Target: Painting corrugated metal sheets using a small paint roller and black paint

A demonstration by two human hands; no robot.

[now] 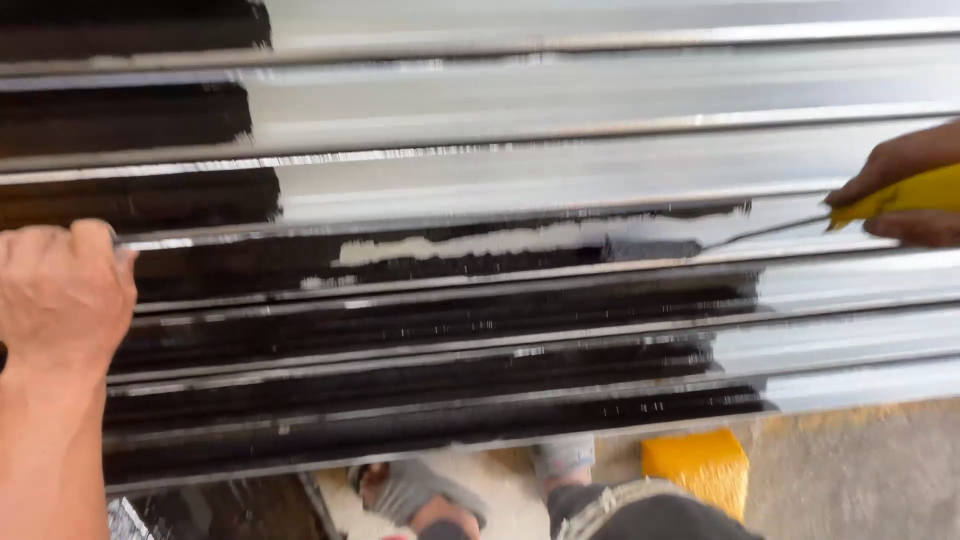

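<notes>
A ribbed, silver-grey corrugated metal sheet (pixel 560 95) fills the view, seen from above and running side to side. Much of its left and lower part is coated in glossy black paint (pixel 420 385); the upper right part is bare metal.

At the sheet's left edge, the left hand (pixel 60 295) is curled, fingers pressed together and bent over the edge, gripping it. Whether the thumb wraps underneath cannot be seen.

Near the middle of the sheet, one groove holds a pale unpainted streak (pixel 470 243) surrounded by black. Just right of that streak sits a small grey roller head (pixel 652 249), lying in the same groove, on a thin wire arm leading right.

At the sheet's right edge, the right hand (pixel 905 185) is closed around the yellow handle of the paint roller (pixel 900 195), fingers wrapped above and below it.

Below the sheet's lower edge are sandalled feet (pixel 420 495) on pale ground and a yellow block (pixel 697 467).

As a judgement: to cover well, the roller should stay seated along the groove, pressed evenly, running the full pale streak, while the left hand holds the sheet firm against shifting.
</notes>
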